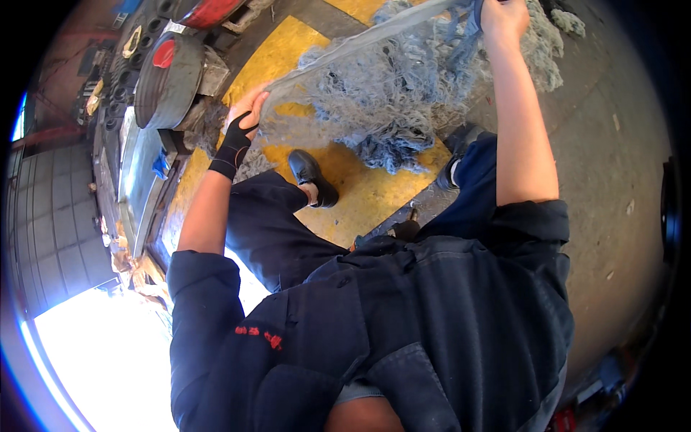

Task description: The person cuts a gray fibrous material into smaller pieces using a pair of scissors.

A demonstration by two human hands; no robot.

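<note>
A sheer grey netting (345,52) is stretched between my hands, its upper edge drawn into a thick band that rises toward the right. At its lower left end, my left hand (248,119), in a black wrist wrap, is closed on the edge. My right hand (504,23) is raised high at the upper right and closed round the other end, which bunches blue-grey beside the fingers. Below and behind the netting lies a heap of tangled blue-grey fibres (392,147). Where netting and heap overlap, I cannot tell one from the other.
My shoes (311,176) stand close to the heap on yellow-painted floor (345,205). At the left are a round metal drum (169,83) and a metal-topped bench (140,162) with a blue scrap on it. A red container (209,11) stands at the far left.
</note>
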